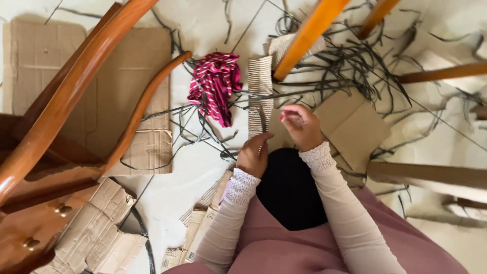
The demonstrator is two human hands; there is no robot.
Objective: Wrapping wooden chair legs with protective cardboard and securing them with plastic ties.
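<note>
Corrugated cardboard, a narrow ribbed strip (260,96), lies on the floor (203,167) just ahead of your hands, its long axis running straight away from you, far end pointing at the wooden chair leg (307,38). Going left to right: your left hand (252,155) rests half curled on the strip's near end, clearly the nearer one; your right hand (300,126), just beside it, is pinched shut on something too small to identify.

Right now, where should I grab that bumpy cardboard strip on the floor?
Probably pinch the corrugated cardboard strip at its far end, across its narrow width, coming from above. It lies flat and long; the left hand and right hand crowd its near end.
</note>
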